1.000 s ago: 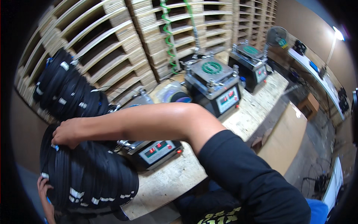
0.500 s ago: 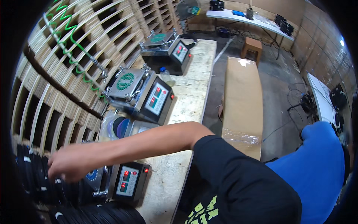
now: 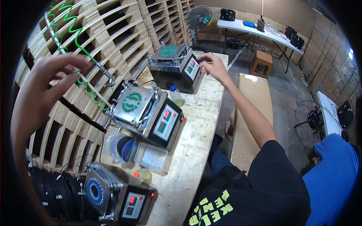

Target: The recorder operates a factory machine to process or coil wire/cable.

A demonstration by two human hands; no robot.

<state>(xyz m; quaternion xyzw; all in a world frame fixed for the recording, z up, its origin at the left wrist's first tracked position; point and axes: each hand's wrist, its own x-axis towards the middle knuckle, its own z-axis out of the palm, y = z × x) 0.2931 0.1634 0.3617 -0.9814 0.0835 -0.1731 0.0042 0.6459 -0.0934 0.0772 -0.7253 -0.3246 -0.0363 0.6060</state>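
Observation:
My right hand [image 3: 214,68] reaches out to the farthest bench machine [image 3: 171,75], fingers curled beside its control panel with nothing seen between them. Contact with the panel I cannot tell. My left hand [image 3: 43,90] is raised close to me at left, thumb apart from bent fingers, apparently empty. It hangs in front of the wooden racks. A second machine [image 3: 145,113] has a steel plate with a green ring of small pieces. The nearest machine [image 3: 117,196] carries a blue ring. All have clamped tops and lit red digits.
Black cable coils [image 3: 60,192] lie beside the nearest machine. Purple discs [image 3: 128,148], a clear tray [image 3: 152,157] and capped bottles [image 3: 176,96] stand on the wooden bench [image 3: 192,132]. Green air hose [image 3: 83,45] hangs from the racks. A cardboard box [image 3: 252,109] and blue-sleeved person [image 3: 332,177] are right.
My right hand has gone from above the black cables at near left to the farthest machine. My left hand has come into view at left. The view has shifted.

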